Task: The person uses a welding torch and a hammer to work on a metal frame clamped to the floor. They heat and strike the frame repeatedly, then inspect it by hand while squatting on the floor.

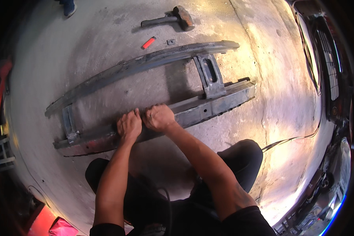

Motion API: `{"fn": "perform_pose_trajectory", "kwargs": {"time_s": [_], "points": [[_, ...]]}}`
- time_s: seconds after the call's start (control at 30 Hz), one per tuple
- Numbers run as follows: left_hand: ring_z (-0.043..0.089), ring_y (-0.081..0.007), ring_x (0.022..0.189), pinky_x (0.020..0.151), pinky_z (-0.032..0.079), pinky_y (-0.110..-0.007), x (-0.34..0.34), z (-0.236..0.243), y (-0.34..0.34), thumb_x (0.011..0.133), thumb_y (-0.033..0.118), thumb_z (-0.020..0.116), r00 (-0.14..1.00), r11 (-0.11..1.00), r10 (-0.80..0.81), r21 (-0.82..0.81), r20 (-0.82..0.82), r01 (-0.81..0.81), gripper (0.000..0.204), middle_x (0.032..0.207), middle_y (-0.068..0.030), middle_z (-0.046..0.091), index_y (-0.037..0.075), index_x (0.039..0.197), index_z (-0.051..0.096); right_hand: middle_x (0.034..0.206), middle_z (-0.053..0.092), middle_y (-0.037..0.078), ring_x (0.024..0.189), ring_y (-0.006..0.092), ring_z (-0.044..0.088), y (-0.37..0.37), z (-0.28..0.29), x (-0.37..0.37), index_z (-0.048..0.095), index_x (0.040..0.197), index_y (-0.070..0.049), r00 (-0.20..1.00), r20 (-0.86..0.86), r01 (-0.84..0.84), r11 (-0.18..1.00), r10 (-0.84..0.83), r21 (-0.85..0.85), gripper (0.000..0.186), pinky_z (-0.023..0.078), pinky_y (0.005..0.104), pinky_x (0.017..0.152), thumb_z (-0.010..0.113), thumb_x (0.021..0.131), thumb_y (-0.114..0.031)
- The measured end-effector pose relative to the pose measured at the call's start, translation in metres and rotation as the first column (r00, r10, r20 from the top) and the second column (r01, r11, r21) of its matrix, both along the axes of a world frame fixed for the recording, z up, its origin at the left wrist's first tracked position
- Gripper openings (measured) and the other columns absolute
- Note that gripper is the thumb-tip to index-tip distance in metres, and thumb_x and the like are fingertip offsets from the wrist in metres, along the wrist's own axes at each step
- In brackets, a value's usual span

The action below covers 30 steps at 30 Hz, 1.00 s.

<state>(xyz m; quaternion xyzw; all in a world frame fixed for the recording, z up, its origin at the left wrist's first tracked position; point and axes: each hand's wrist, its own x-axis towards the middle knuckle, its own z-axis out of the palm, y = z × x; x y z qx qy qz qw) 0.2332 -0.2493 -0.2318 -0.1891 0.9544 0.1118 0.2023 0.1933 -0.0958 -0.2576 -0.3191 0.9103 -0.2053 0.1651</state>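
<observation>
A dark metal frame, made of two long beams joined by short cross brackets, lies on the floor in front of my knees. My left hand is closed over the near beam, around the middle of its length. Close beside it on the right, my right hand also has its fingers curled over that beam. The undersides of both hands' grips are hidden. A slotted bracket links the beams at the right, and a narrower bracket does so at the left.
Beyond the far beam lie a sledgehammer, a small red object and a small metal plate. A person's shoe shows at the upper left. A cable crosses the floor on the right, near dark car parts.
</observation>
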Motion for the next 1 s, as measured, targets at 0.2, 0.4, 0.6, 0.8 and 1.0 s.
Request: {"fn": "perform_pose_trajectory", "kwargs": {"time_s": [0.2,0.4,0.6,0.8,1.0], "points": [[0.065,-0.0473,0.115,0.104,0.047,-0.056,-0.008,0.015,0.007,0.114,0.044,0.035,0.991,1.0,-0.015,0.02,0.131,0.012,0.057,0.116,-0.0283,0.072,0.002,0.117,0.074,0.078,0.076,0.015,0.077,0.0334,0.074,0.002,0.01,0.0,0.073,0.079,-0.011,0.998,0.013,0.063,0.997,-0.063,-0.036,0.032,0.056,0.0452,0.075,0.059,0.096,-0.034],[0.064,-0.0485,0.116,0.104,0.047,-0.057,-0.009,0.015,0.008,0.113,0.045,0.035,0.99,1.0,0.0,0.003,0.139,0.0,0.059,0.116,-0.0296,0.071,0.001,0.115,0.074,0.088,0.077,0.016,0.087,0.0336,0.074,0.003,0.007,0.005,0.073,0.089,-0.009,0.995,-0.017,0.097,0.993,-0.099,-0.068,0.028,0.055,0.0455,0.08,0.055,0.096,-0.029],[0.068,-0.0492,0.109,0.1,0.05,-0.056,-0.004,0.009,0.005,0.112,0.043,0.037,0.998,0.997,-0.046,-0.063,0.053,0.049,0.057,0.11,-0.0293,0.073,0.002,0.107,0.077,0.096,0.075,0.016,0.093,0.032,0.073,0.004,0.002,0.014,0.071,0.1,-0.007,0.988,-0.062,0.134,0.988,-0.139,-0.082,0.025,0.053,0.0442,0.088,0.057,0.095,-0.027],[0.067,-0.0484,0.112,0.102,0.049,-0.056,-0.006,0.011,0.006,0.112,0.043,0.037,0.996,1.0,-0.019,-0.018,0.085,0.02,0.057,0.112,-0.0294,0.073,0.003,0.111,0.077,0.096,0.076,0.015,0.093,0.0314,0.073,0.003,0.007,0.008,0.071,0.101,-0.007,0.992,0.007,0.124,0.991,-0.124,-0.057,0.024,0.053,0.0441,0.088,0.058,0.094,-0.026],[0.066,-0.0465,0.113,0.104,0.048,-0.055,-0.005,0.007,0.004,0.113,0.044,0.036,0.994,0.999,-0.028,-0.036,0.106,0.032,0.057,0.114,-0.0285,0.073,0.004,0.114,0.076,0.095,0.077,0.015,0.092,0.0311,0.074,0.001,0.012,0.004,0.072,0.101,-0.008,0.992,0.066,0.108,0.994,-0.107,-0.019,0.026,0.054,0.0443,0.087,0.059,0.094,-0.029]]}}
